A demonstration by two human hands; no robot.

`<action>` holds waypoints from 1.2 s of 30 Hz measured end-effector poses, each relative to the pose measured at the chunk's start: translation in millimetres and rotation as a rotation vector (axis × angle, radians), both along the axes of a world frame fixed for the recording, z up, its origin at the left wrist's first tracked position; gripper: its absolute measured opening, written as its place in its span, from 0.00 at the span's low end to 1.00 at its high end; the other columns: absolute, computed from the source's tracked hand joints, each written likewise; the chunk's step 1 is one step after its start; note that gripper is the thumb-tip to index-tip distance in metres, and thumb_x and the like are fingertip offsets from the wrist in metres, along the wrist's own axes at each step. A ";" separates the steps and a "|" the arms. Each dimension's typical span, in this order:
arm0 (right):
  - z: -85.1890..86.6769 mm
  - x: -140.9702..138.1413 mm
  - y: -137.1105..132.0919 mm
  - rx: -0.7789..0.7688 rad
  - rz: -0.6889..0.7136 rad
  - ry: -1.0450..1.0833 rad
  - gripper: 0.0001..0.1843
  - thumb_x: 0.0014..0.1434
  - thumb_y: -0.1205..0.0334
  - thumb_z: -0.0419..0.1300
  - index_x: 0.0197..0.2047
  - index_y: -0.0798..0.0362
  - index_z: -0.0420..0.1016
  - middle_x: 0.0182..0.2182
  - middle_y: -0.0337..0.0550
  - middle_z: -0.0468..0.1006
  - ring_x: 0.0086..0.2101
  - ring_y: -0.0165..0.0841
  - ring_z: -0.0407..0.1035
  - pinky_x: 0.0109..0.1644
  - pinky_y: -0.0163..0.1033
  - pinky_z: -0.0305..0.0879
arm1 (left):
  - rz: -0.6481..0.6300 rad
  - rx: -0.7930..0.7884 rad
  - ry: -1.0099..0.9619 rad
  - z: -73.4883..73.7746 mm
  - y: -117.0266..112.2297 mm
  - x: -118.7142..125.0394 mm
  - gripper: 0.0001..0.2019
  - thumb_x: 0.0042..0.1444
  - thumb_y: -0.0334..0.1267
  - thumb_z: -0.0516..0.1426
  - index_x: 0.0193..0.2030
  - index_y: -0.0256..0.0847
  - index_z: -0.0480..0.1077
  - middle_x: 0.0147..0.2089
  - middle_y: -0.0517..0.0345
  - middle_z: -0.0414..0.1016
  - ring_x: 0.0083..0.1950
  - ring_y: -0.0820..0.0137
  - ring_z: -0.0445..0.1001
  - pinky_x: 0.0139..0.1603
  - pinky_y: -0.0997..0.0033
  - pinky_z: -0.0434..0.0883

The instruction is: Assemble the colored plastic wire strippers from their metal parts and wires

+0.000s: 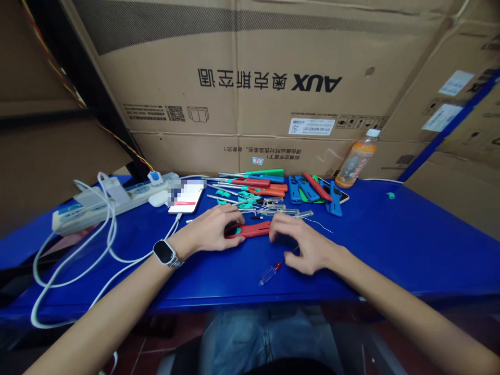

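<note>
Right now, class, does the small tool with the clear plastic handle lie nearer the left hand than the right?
No: the tool lies on the blue table, close by the right hand.

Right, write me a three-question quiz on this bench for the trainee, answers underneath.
1. Which hand grips the left end of the red casing?
2. True or false: the clear-handled screwdriver lies nearer the front edge of the blue table than the red casing does.
3. Fill in: the cap on the drink bottle is ____.

Key: 1. The left hand. 2. True. 3. White.
</note>
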State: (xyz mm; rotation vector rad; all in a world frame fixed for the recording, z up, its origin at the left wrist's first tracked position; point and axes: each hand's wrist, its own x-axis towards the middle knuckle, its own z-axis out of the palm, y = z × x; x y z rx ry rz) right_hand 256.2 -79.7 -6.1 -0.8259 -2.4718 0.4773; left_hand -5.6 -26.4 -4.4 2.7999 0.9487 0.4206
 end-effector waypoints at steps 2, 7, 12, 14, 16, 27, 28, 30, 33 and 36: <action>-4.4 -0.6 -10.3 0.035 0.027 -0.100 0.13 0.45 0.67 0.60 0.38 0.52 0.69 0.36 0.43 0.70 0.37 0.37 0.64 0.46 0.45 0.62 | -0.013 0.017 -0.016 -2.8 -0.1 3.0 0.18 0.57 0.49 0.60 0.49 0.40 0.72 0.47 0.50 0.75 0.47 0.58 0.73 0.50 0.60 0.68; -17.8 -13.6 -9.5 0.036 0.045 -0.095 0.06 0.51 0.63 0.61 0.33 0.51 0.69 0.34 0.40 0.73 0.35 0.33 0.67 0.48 0.44 0.62 | -0.085 -0.029 -0.017 -7.0 0.3 8.5 0.12 0.61 0.42 0.57 0.49 0.41 0.73 0.46 0.50 0.75 0.46 0.61 0.73 0.48 0.63 0.69; -9.3 -24.8 16.9 -0.178 -0.010 0.246 0.05 0.52 0.63 0.61 0.32 0.51 0.68 0.23 0.34 0.71 0.24 0.27 0.63 0.31 0.36 0.63 | -0.070 -0.099 -0.061 -0.1 -1.7 2.2 0.14 0.61 0.42 0.57 0.51 0.42 0.75 0.47 0.51 0.74 0.43 0.64 0.74 0.46 0.65 0.70; -2.1 -32.0 31.6 -0.300 -0.136 0.479 0.07 0.54 0.59 0.61 0.31 0.51 0.67 0.21 0.33 0.69 0.21 0.25 0.62 0.25 0.33 0.59 | -0.056 -0.135 -0.066 3.2 -1.0 -2.7 0.14 0.60 0.42 0.58 0.51 0.42 0.76 0.46 0.51 0.74 0.41 0.65 0.74 0.44 0.66 0.70; 4.2 -41.3 47.4 -0.369 -0.203 0.669 0.12 0.54 0.54 0.63 0.31 0.51 0.65 0.21 0.33 0.71 0.20 0.25 0.64 0.24 0.33 0.60 | -0.022 -0.171 -0.051 5.0 1.1 -7.8 0.14 0.58 0.42 0.59 0.50 0.42 0.77 0.45 0.51 0.75 0.40 0.65 0.74 0.42 0.67 0.70; -14.8 -76.8 85.4 -0.497 -0.160 0.869 0.14 0.54 0.59 0.62 0.37 0.49 0.58 0.25 0.32 0.75 0.20 0.26 0.70 0.23 0.33 0.68 | 0.144 -0.124 -0.270 10.8 16.7 -25.8 0.10 0.58 0.39 0.55 0.39 0.38 0.75 0.36 0.54 0.78 0.37 0.66 0.74 0.41 0.67 0.69; -18.9 -77.7 85.0 -0.481 -0.147 0.862 0.12 0.55 0.60 0.60 0.37 0.49 0.58 0.26 0.33 0.75 0.21 0.26 0.71 0.24 0.33 0.69 | 0.162 -0.133 -0.266 10.5 18.0 -26.3 0.10 0.58 0.38 0.54 0.38 0.38 0.75 0.36 0.55 0.78 0.36 0.66 0.73 0.39 0.68 0.69; -25.9 -78.5 83.5 -0.451 -0.139 0.842 0.10 0.57 0.61 0.59 0.38 0.49 0.59 0.27 0.33 0.75 0.23 0.26 0.72 0.27 0.34 0.70 | 0.180 -0.161 -0.252 8.8 19.8 -26.5 0.09 0.57 0.38 0.54 0.37 0.37 0.75 0.35 0.55 0.78 0.34 0.67 0.73 0.37 0.69 0.68; -32.0 -77.9 80.5 -0.415 -0.144 0.809 0.08 0.59 0.62 0.58 0.38 0.49 0.60 0.30 0.35 0.75 0.25 0.26 0.73 0.30 0.36 0.72 | 0.179 -0.172 -0.244 6.3 20.5 -24.8 0.10 0.58 0.39 0.54 0.35 0.37 0.74 0.33 0.55 0.77 0.32 0.68 0.72 0.35 0.70 0.67; -33.6 -77.0 78.5 -0.393 -0.149 0.804 0.08 0.60 0.61 0.58 0.39 0.49 0.60 0.32 0.37 0.76 0.28 0.28 0.74 0.33 0.38 0.73 | 0.176 -0.165 -0.240 5.1 20.4 -23.3 0.10 0.59 0.39 0.54 0.36 0.37 0.75 0.34 0.55 0.77 0.33 0.68 0.72 0.36 0.70 0.67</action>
